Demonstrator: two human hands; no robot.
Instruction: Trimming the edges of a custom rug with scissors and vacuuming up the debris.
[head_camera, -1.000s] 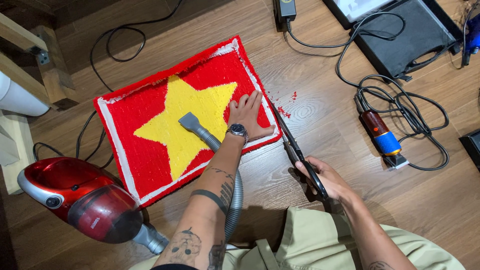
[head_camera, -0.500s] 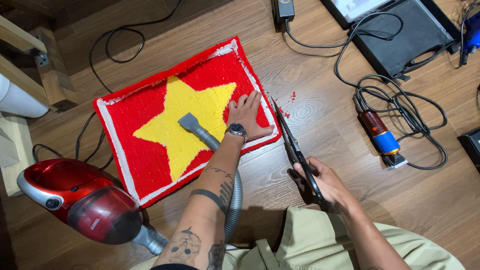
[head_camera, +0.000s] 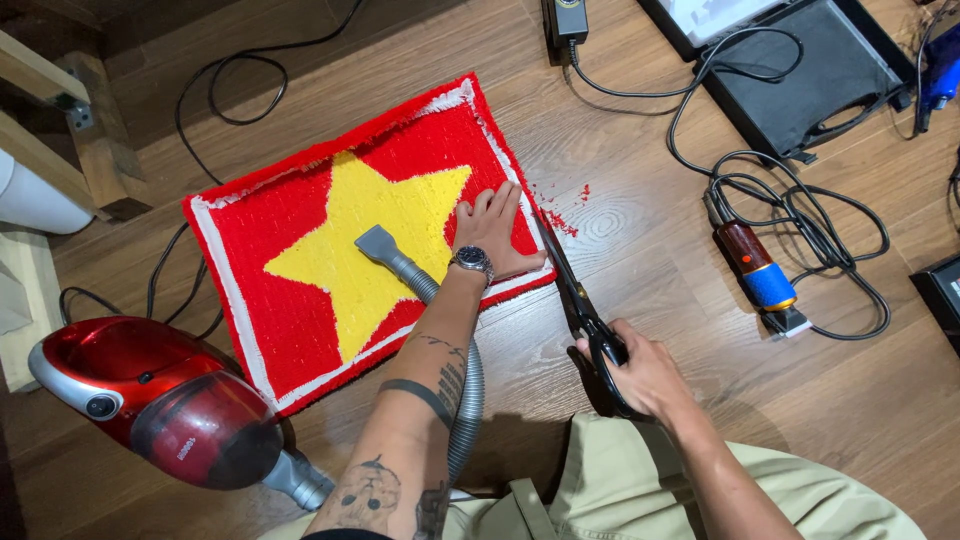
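A: Just past the fingertips of the right hand (head_camera: 648, 372), black scissors (head_camera: 572, 290). Handles gripped in that hand's closed fingers, blades pointing away from the person, long axis running up along the rug's right border.

B: And the rug?

A: Red tufted rug (head_camera: 350, 240), yellow star in the centre, white trim. Lies flat on the wooden floor (head_camera: 640, 180), to the left of the right hand. The blade tips sit at its right edge; whether they bite the pile or only run beside it I cannot quite tell from this angle.

B: Left hand?

A: Left hand (head_camera: 490, 232) spread flat, palm down, pressing the rug's right part, grasping nothing. It is the nearer hand to the rug; it is on it. Wristwatch (head_camera: 473, 260) at the wrist.

B: Around it?

A: Grey vacuum nozzle (head_camera: 378, 243) resting on the star, just left of the left hand, its hose passing under the forearm. The red vacuum cleaner (head_camera: 150, 400) stands well to the left, off the rug. Red yarn clippings (head_camera: 565, 220) scattered on the floor just beyond the blades.

B: Containers?

A: An open black case (head_camera: 820, 80), far beyond the right hand; contents not readable. Between it and the hand, an electric trimmer (head_camera: 757, 275) with a coiled black cable (head_camera: 820, 220).
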